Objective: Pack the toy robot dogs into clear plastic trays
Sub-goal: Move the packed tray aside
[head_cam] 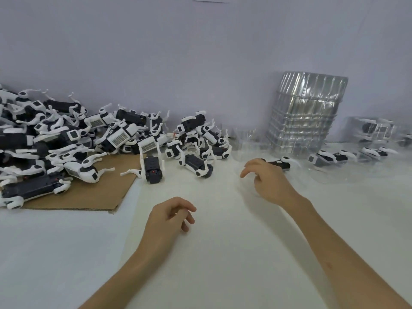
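Note:
Many black-and-white toy robot dogs lie in a heap [66, 141] at the left, and loose ones [197, 166] have spilled toward the middle. One dog [278, 164] lies in a clear plastic tray [330, 178] on the white table. My right hand [267, 181] is just in front of that dog, over the tray's left part, fingers loosely bent and holding nothing. Whether it touches the tray I cannot tell. More dogs [327, 157] lie further right in the clear plastic. My left hand [169, 219] hangs above the table near the middle, loosely curled and empty.
A tall stack of empty clear trays [305, 114] leans against the back wall at the right. Filled clear trays [376, 130] sit further right. Part of the heap rests on a brown cardboard sheet [89, 197]. One dog [152, 169] stands by the cardboard's corner.

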Available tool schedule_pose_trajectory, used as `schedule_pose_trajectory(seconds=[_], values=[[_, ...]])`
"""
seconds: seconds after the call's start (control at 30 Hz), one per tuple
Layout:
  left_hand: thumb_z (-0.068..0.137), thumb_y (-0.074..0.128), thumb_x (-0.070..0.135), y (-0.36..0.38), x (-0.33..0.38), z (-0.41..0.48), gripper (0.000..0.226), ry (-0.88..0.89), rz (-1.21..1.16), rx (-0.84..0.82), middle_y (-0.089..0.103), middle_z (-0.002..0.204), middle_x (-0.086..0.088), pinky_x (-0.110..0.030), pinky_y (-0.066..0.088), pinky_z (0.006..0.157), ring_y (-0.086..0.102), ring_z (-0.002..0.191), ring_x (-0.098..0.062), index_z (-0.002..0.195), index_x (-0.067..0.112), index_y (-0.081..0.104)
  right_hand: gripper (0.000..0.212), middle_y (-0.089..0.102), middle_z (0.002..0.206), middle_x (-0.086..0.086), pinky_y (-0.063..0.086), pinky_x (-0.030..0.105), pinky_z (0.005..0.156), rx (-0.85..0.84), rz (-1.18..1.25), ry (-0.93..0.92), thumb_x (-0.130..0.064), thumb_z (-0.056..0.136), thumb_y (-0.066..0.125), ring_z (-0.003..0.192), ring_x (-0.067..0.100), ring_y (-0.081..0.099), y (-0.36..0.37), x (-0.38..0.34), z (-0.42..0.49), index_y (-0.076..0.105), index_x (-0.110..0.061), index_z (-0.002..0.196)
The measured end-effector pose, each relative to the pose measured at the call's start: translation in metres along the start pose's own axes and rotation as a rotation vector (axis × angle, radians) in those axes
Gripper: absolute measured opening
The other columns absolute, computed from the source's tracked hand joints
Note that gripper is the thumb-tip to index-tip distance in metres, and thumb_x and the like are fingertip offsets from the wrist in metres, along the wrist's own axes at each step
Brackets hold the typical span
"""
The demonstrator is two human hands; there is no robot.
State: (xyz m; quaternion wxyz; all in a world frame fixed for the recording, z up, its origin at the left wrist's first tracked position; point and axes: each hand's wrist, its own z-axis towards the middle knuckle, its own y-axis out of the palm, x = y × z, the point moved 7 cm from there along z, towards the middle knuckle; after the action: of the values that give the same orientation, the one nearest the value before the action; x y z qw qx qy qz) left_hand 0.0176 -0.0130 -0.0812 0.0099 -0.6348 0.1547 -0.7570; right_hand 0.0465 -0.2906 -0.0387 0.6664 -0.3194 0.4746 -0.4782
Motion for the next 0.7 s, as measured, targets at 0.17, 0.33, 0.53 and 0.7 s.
schedule_pose_trajectory(seconds=[0.17, 0.33, 0.53, 0.7], values=[[0.093, 0.051, -0.008, 0.007, 0.0, 0.0, 0.038, 0.034, -0.021, -0.02, 0.069, 0.068, -0.006, -0.015, 0.045, 0.055, 0.058, 0.053, -0.014, 0.076, 0.018, 0.073, 0.047, 0.047, 0.147, -0.005, 0.028, 0.043, 0.107, -0.055, -0.162, 0.074, 0.005, 0.087, 0.049, 0.135, 0.02, 0.044, -0.001, 0.055, 0.02, 0.069, -0.025, 0.117], [0.092, 0.051, -0.008, 0.008, -0.002, -0.001, 0.044, 0.026, -0.034, -0.027, 0.069, 0.068, -0.006, -0.016, 0.045, 0.057, 0.058, 0.054, -0.014, 0.073, 0.025, 0.072, 0.033, 0.049, 0.144, -0.006, 0.032, 0.044, 0.108, -0.048, -0.237, 0.111, -0.007, 0.089, 0.059, 0.125, 0.02, 0.051, -0.009, 0.083, 0.027, 0.068, -0.024, 0.116], [0.092, 0.05, -0.008, 0.009, 0.0, -0.004, 0.046, -0.008, -0.049, -0.045, 0.069, 0.069, -0.006, -0.015, 0.045, 0.057, 0.058, 0.055, -0.013, 0.073, 0.027, 0.072, 0.03, 0.045, 0.151, -0.006, 0.017, 0.043, 0.118, 0.011, -0.404, 0.233, -0.014, 0.088, 0.063, 0.143, 0.019, 0.036, -0.028, 0.123, 0.008, 0.069, -0.028, 0.114], [0.094, 0.05, -0.007, 0.011, -0.001, -0.004, 0.047, -0.046, -0.089, -0.062, 0.069, 0.068, -0.006, -0.016, 0.044, 0.058, 0.056, 0.056, -0.013, 0.073, 0.029, 0.072, 0.027, 0.053, 0.144, 0.0, 0.015, 0.046, 0.114, 0.068, -0.464, 0.328, -0.009, 0.084, 0.068, 0.142, 0.023, 0.037, -0.049, 0.157, -0.006, 0.073, -0.023, 0.106]])
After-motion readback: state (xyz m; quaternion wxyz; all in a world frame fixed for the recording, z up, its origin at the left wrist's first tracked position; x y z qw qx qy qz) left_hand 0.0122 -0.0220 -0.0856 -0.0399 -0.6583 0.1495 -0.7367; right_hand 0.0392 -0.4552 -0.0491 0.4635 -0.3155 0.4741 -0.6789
